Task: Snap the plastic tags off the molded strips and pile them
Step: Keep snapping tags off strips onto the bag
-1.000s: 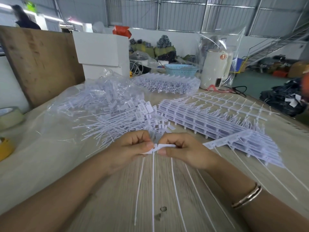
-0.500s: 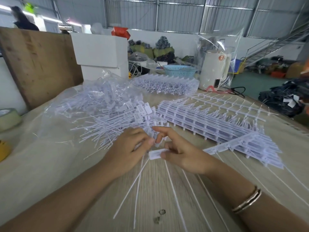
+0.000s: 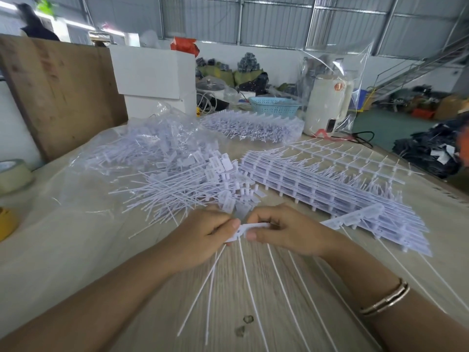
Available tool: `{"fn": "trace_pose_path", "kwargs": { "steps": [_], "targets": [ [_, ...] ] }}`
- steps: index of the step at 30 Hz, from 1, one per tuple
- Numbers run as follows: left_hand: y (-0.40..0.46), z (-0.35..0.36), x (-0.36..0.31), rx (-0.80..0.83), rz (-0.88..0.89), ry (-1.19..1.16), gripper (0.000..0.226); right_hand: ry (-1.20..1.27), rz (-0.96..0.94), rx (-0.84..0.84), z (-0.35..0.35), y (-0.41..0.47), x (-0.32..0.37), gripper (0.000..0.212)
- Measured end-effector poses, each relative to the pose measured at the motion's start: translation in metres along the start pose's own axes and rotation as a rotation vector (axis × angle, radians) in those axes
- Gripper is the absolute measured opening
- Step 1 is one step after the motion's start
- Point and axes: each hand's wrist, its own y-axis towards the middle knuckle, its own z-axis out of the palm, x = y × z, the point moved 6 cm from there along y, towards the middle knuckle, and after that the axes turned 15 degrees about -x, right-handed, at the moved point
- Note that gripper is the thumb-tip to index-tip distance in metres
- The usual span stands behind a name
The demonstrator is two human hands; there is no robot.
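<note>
1. The left hand and right hand are both pinching one molded strip between them, thumbs nearly touching.
2. Its thin tails are trailing toward the person; it looks light, springy and brittle at the joints, so gripping the flat heads seems wisest.
3. Just beyond the left hand, the pile of loose tags is spilling from a plastic bag.
4. Beyond the right hand, the stack of uncut strips is waiting on the wooden table in a cluttered warehouse.
</note>
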Motion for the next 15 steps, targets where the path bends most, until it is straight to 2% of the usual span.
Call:
{"fn": "trace_pose_path", "kwargs": {
  "steps": [4, 6, 9, 12, 15],
  "targets": [
    [0.003, -0.005, 0.001, -0.025, -0.197, -0.205, 0.039, 0.021, -0.116, -0.140, -0.002, 0.001, 0.009, 0.014],
    [0.004, -0.007, 0.002, -0.065, -0.289, -0.342, 0.040, -0.056, -0.209, -0.284, -0.006, -0.001, 0.015, 0.014],
    [0.003, -0.007, 0.004, -0.078, -0.368, -0.417, 0.046, -0.185, -0.319, -0.455, -0.009, -0.004, 0.025, 0.019],
    [0.003, -0.008, 0.004, -0.090, -0.371, -0.416, 0.044, -0.170, -0.330, -0.465, -0.012, -0.003, 0.026, 0.020],
    [0.005, -0.008, -0.003, -0.059, -0.336, -0.443, 0.043, -0.010, -0.313, -0.416, -0.017, -0.001, 0.027, 0.015]
  ]
}}
